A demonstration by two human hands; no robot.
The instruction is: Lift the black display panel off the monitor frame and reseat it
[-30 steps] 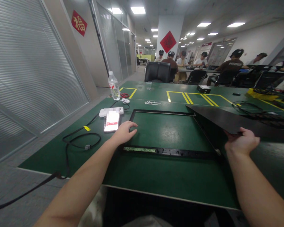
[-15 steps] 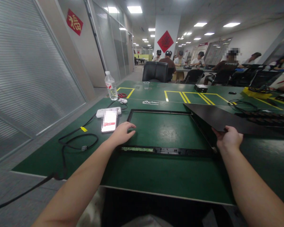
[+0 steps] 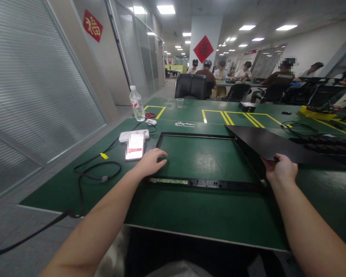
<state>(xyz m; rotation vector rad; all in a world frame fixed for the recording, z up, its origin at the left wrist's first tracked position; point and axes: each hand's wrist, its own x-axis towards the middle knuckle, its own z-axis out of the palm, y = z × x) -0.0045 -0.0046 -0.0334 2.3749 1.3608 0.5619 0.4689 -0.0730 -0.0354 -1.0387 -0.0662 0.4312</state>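
Note:
A thin dark flat panel (image 3: 265,143) is tilted up at the right, its near edge gripped by my right hand (image 3: 283,169). Flat on the green table (image 3: 196,211) lies a black rectangular frame (image 3: 225,185), with a narrow green circuit board (image 3: 168,181) along its near bar. My left hand (image 3: 152,161) is over the frame's left side, thumb and fingers apart, holding nothing. That hand hides part of the left bar, so contact cannot be made out. The panel's corner overlaps the frame's far right corner.
Left of the frame are a lit phone (image 3: 135,147), a white power strip (image 3: 123,136) and a looped black cable (image 3: 98,177). Farther back stand a water bottle (image 3: 137,104), a plastic cup (image 3: 180,102) and red-handled scissors (image 3: 150,115). Several people sit beyond the table.
The view has shifted slightly, so everything appears a little further right. Both hands keep their positions on or by the frame and panel.

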